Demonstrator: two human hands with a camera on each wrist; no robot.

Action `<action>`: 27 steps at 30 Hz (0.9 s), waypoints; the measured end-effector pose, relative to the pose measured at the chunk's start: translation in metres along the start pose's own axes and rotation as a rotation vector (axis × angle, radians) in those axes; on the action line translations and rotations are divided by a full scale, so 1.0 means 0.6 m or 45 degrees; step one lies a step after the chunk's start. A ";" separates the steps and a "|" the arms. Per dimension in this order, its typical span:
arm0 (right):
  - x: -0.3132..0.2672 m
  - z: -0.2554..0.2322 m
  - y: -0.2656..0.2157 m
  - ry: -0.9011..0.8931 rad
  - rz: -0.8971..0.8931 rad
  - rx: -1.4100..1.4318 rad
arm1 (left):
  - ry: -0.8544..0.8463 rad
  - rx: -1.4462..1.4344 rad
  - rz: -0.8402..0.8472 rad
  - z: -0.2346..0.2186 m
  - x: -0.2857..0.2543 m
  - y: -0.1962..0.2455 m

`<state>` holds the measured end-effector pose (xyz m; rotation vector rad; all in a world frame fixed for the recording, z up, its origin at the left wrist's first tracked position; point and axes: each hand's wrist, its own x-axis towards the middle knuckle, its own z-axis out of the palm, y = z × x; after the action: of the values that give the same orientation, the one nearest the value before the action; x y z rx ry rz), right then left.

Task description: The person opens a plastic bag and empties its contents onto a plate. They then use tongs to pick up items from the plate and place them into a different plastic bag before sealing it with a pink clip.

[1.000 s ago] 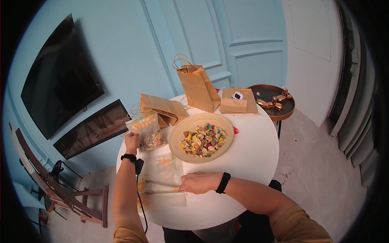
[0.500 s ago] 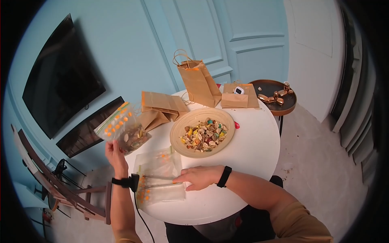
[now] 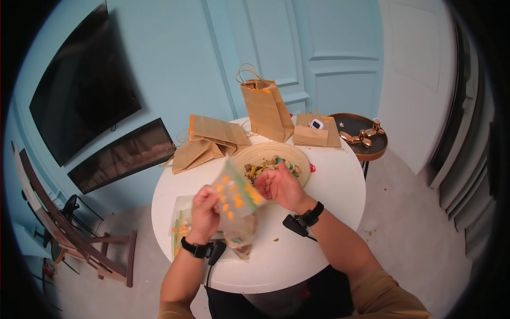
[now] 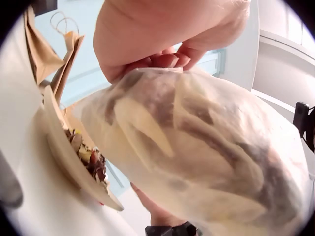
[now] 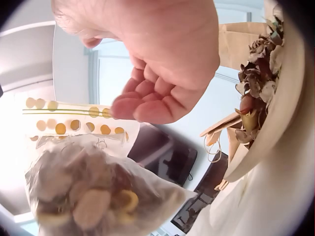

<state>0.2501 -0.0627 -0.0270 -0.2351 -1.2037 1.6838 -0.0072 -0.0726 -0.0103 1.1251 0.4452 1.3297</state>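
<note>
My left hand (image 3: 205,213) pinches a clear zip bag with orange dots (image 3: 239,219) near its edge, held up over the front of the table. Dried pieces fill the bag's lower part, seen close in the left wrist view (image 4: 197,147). To the right of the bag's dotted top is my right hand (image 3: 282,187), its fingers loosely bent and holding nothing. In the right wrist view the fingers of that hand (image 5: 155,73) hang near the bag's dotted strip (image 5: 74,123). Behind the hands lies a round wooden plate (image 3: 300,157) with dried potpourri, partly covered by them.
More dotted zip bags (image 3: 179,229) lie flat at the table's left front. Brown paper bags stand or lie at the back (image 3: 268,114) and back left (image 3: 215,133). A white device (image 3: 316,124) rests on folded paper bags. A round side table (image 3: 378,151) holds a shiny figurine.
My left hand has brought the filled bag rightward to the middle and turned it. My right hand has left the flat bags and a dark tong-like tool there, and risen toward the plate.
</note>
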 end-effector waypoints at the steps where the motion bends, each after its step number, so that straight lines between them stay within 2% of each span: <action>1: 0.000 -0.005 0.000 0.012 0.013 0.049 | -0.077 -0.012 -0.082 0.002 0.010 -0.016; 3: -0.001 -0.010 -0.003 0.044 0.035 0.144 | -0.174 -0.002 -0.210 0.010 0.025 -0.035; 4: -0.004 0.014 -0.009 0.340 0.050 0.152 | -0.194 0.017 -0.257 0.017 0.032 -0.044; 7: -0.018 0.046 -0.043 0.361 0.041 -0.037 | -0.237 0.030 -0.336 0.021 0.045 -0.064; 10: -0.019 0.002 -0.031 0.210 0.002 -0.033 | -0.289 0.046 -0.382 0.021 0.050 -0.056; 13: -0.028 0.002 -0.023 0.168 0.002 0.318 | -0.357 0.026 -0.405 0.011 0.048 -0.054; 16: -0.029 0.059 -0.044 0.194 0.043 0.035 | -0.378 0.046 -0.409 0.007 0.034 -0.056; 19: -0.027 0.020 -0.014 -0.077 0.169 0.024 | -0.375 0.160 -0.422 0.014 0.014 -0.048; 24: -0.018 0.048 -0.014 -0.048 0.212 -0.092 | -0.293 0.313 -0.455 0.013 0.005 -0.039; 27: -0.018 0.057 -0.022 0.019 0.281 -0.200 | -0.274 0.375 -0.364 0.021 -0.002 -0.034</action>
<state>0.2416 -0.0921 -0.0037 -0.4920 -1.3395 1.7728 0.0134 -0.0754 -0.0223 1.3744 0.6310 0.9014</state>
